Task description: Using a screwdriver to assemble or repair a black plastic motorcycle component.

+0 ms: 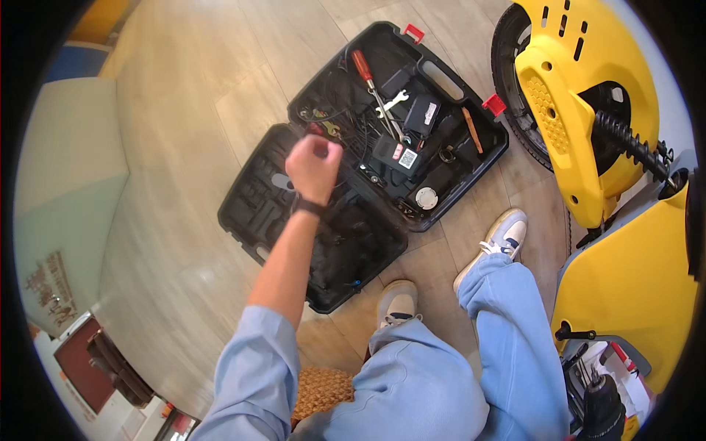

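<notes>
My left hand (314, 167), with a dark band at its wrist, is over the hinge side of an opened black tool case (254, 192). Its fingers are curled closed, and whatever they may hold is hidden. Just beyond the fingertips are a small red item (315, 128) and a yellowish piece (331, 129). In the far half of the case lie a screwdriver with a red handle (362, 66), a wrench (392, 104), a black box with a white label (397, 154), black cables (358, 131) and a round white disc (426, 198). My right hand does not show.
Red latches (494, 105) stick out from the case's far edge. To the right stands a yellow vehicle (625, 294) with a black tyre (507, 73) and a coil spring (632, 143). A black tool (603, 404) is at lower right, and a woven seat (322, 389) is beneath me.
</notes>
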The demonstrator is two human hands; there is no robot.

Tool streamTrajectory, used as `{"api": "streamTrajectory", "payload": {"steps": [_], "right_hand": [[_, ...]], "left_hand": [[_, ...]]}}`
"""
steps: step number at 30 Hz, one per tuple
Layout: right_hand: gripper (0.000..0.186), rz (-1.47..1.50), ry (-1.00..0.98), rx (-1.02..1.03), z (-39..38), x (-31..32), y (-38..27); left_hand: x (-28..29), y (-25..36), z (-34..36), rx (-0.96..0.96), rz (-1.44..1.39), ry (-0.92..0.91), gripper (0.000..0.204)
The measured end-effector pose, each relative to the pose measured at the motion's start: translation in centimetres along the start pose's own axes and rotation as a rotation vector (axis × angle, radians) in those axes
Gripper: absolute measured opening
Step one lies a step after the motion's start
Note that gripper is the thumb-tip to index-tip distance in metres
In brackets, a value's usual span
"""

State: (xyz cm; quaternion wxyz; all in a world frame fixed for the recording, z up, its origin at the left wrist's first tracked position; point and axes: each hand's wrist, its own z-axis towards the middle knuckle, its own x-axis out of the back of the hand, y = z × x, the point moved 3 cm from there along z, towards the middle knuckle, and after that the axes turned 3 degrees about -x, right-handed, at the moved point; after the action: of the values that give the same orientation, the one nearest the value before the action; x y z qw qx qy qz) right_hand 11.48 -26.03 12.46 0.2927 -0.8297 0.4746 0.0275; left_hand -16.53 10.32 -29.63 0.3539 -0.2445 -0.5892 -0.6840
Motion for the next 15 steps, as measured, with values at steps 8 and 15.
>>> {"api": "streamTrajectory", "payload": {"steps": [8, 15], "right_hand": [[0.039, 0.002, -0.135, -0.026, 0.1, -0.5, -0.4], [0.022, -0.012, -0.069, -0.097, 0.8, -1.9, 0.5]], "left_hand": [[12.6, 15.7, -8.1, -0.018, -0.937, -0.174, 0.022], [23.7, 23.7, -8.5, -0.678, -0.921, -0.012, 0.075]]}}
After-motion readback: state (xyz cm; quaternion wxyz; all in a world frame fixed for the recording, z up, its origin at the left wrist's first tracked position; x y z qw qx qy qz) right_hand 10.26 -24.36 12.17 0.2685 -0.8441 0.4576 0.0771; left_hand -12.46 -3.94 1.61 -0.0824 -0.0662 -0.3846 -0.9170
